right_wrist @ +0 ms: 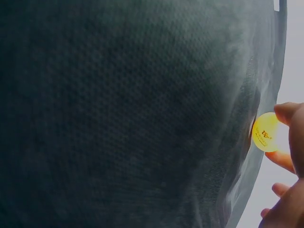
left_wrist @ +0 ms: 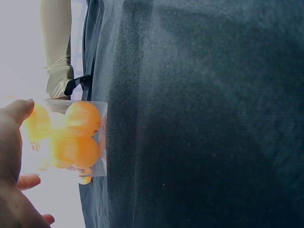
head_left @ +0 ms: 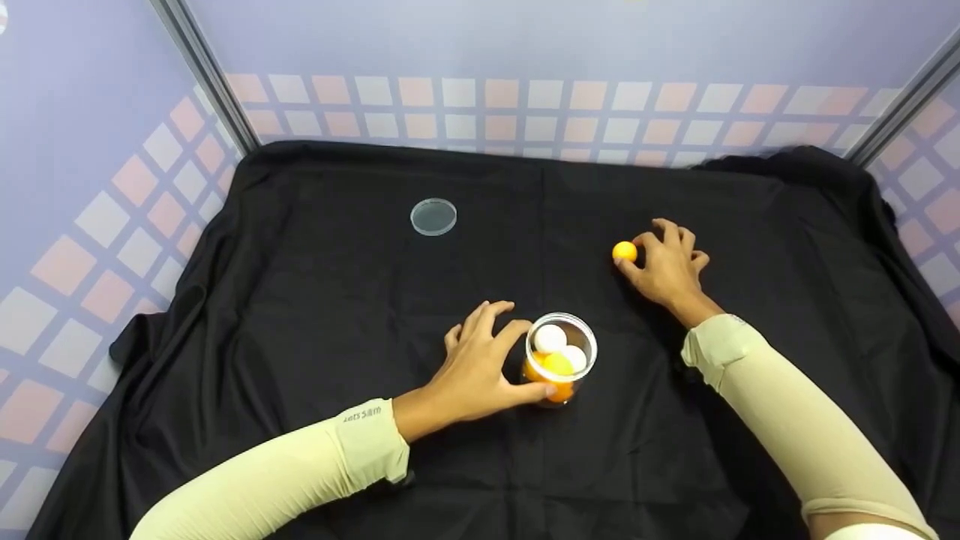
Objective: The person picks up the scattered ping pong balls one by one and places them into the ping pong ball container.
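My left hand [head_left: 480,375] holds a clear jar [head_left: 592,349] from its left side, thumb on the near side and index finger at the rim. Inside the open-topped jar are several white and orange table tennis balls [head_left: 550,339]; the left wrist view shows orange balls [left_wrist: 83,118] through its wall. Farther back and to the right, my right hand [head_left: 664,262] pinches one orange table tennis ball [head_left: 624,252] between thumb and index finger, the other fingers spread. Dark print shows on that ball [right_wrist: 263,133] in the right wrist view, close over the cloth.
A clear round lid [head_left: 433,217] lies on the black cloth [head_left: 337,270] at the back left. Panels [head_left: 525,45] with pink and white squares enclose the table at the back and sides. The cloth is wrinkled along its edges.
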`<act>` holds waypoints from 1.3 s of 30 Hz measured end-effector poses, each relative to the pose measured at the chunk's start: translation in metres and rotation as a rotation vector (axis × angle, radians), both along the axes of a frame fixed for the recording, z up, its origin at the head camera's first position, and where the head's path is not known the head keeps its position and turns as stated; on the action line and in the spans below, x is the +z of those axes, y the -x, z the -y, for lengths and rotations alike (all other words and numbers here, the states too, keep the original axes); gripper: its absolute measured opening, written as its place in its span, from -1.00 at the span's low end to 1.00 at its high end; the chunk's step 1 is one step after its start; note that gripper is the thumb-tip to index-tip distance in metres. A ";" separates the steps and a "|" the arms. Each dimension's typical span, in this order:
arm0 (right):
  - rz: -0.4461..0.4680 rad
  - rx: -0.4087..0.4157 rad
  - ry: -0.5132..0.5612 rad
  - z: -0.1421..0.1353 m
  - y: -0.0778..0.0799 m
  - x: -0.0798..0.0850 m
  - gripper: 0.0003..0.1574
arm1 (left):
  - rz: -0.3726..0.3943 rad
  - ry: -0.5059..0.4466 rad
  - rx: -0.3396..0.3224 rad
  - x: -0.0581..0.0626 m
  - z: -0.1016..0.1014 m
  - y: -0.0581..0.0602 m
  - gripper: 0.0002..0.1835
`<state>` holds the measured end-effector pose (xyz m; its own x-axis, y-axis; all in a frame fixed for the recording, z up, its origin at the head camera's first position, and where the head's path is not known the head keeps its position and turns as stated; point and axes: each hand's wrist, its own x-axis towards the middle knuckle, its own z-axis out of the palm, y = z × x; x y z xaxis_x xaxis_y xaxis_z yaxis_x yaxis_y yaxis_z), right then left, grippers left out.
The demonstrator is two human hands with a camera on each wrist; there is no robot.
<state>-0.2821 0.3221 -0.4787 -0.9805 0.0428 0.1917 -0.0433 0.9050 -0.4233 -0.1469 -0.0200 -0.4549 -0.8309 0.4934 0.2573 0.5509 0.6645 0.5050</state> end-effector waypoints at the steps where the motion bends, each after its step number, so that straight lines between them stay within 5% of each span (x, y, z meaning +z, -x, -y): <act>1: 0.003 0.001 -0.001 0.000 0.000 0.000 -0.40 | 0.002 0.001 0.000 0.000 0.000 0.000 -0.16; 23: -0.024 -0.003 0.006 0.004 -0.005 0.004 -0.41 | 0.010 -0.001 0.003 0.000 0.000 0.000 -0.17; 39: -0.120 0.082 0.029 0.019 -0.027 0.024 -0.42 | 0.016 0.010 0.001 0.001 0.001 0.000 -0.16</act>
